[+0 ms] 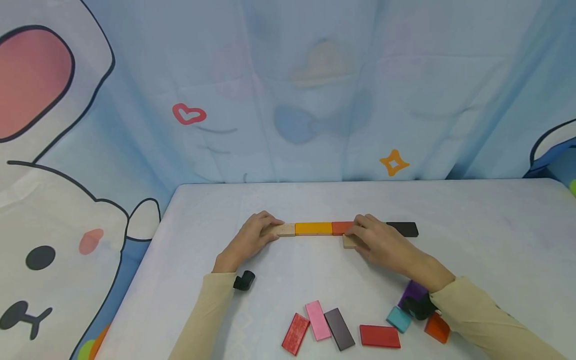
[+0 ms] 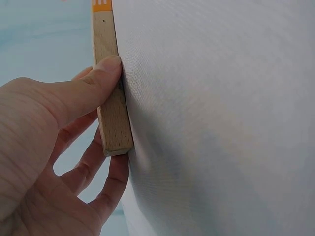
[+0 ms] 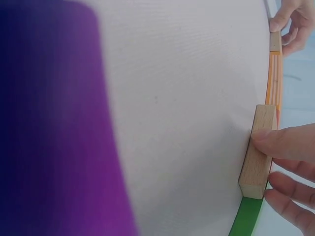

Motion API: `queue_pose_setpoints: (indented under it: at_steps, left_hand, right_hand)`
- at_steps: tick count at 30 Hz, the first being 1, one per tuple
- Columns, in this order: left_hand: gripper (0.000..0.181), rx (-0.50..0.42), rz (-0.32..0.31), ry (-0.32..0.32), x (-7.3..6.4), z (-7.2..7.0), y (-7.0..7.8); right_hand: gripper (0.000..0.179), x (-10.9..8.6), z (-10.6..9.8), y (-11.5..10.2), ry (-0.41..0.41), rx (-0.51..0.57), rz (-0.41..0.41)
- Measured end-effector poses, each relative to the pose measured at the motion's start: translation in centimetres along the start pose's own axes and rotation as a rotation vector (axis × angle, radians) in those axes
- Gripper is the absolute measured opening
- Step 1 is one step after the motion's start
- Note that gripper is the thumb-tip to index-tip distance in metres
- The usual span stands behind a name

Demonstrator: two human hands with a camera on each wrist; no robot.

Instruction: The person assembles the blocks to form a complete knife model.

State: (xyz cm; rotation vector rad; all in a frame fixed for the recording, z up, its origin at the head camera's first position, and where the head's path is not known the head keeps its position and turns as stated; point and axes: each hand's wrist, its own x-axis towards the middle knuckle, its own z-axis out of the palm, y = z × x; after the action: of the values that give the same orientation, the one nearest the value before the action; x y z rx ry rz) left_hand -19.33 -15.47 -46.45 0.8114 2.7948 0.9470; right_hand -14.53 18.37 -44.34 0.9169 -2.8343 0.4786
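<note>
A straight row of blocks lies across the table. At its left end my left hand [image 1: 252, 237] pinches a plain wooden block [image 2: 116, 123] between thumb and fingers. To the right follow a yellow-orange block [image 1: 313, 229] and a red-orange block [image 1: 342, 228]. My right hand [image 1: 382, 242] holds another plain wooden block [image 3: 257, 155], thumb on its near face, close against the row's front side by the red-orange block. Past that hand a green block [image 3: 246, 216] shows in the right wrist view. A black block [image 1: 403, 229] forms the right end, partly covered by the hand.
Nearer the front lie a speckled red block [image 1: 295, 334], a pink block [image 1: 317, 320], a dark grey block [image 1: 339, 329] and a red block [image 1: 380, 336]. Under the right wrist are teal [image 1: 399, 319], purple [image 1: 411, 291] and orange [image 1: 437, 328] blocks. A blue curtain [image 1: 288, 100] hangs behind.
</note>
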Motion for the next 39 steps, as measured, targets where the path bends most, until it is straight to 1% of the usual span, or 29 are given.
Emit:
queue_pose_setpoints:
  at_steps: [6, 15, 28, 33, 39]
  left_hand:
    - [0.035, 0.005, 0.001, -0.004, -0.07, -0.03, -0.18]
    - [0.035, 0.009, 0.025, 0.001, 0.03, -0.03, -0.24]
    - [0.035, 0.002, 0.0, -0.003, 0.16, 0.0, -0.16]
    - [0.035, -0.002, 0.002, -0.003, 0.1, 0.0, -0.05]
    - [0.035, 0.001, -0.011, 0.0, 0.01, -0.1, 0.08]
  right_hand:
    - [0.036, 0.17, 0.02, -0.04, -0.012, 0.009, -0.009]
    - [0.036, 0.43, 0.07, -0.19, -0.014, 0.028, -0.012]
    - [0.035, 0.7, -0.05, -0.3, -0.03, 0.07, -0.002]
    - [0.036, 0.32, -0.15, 0.0, -0.02, 0.061, -0.001]
    - [0.035, 0.11, -0.25, 0.17, -0.013, 0.05, 0.001]
